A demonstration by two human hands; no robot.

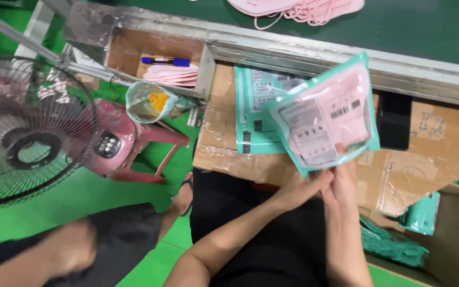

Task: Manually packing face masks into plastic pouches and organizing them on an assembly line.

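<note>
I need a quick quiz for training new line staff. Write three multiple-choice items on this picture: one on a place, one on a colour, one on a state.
1. Where does the blue marker pen lie?
A. in the cardboard tray with the pink masks
B. on the red plastic stool
C. in the open carton at lower right

2. What colour is the border of the packet in the hands?
A. yellow
B. teal
C. black

3. How is the packet held?
A. flat on the cardboard
B. lifted, gripped at its lower edge by both hands
C. by one hand only

Answers:
1 A: the blue marker pen rests above the pink masks inside the cardboard tray.
2 B: the mask packet has a teal edge around a pink inside.
3 B: the left hand and right hand pinch its bottom edge above the cardboard.
</note>
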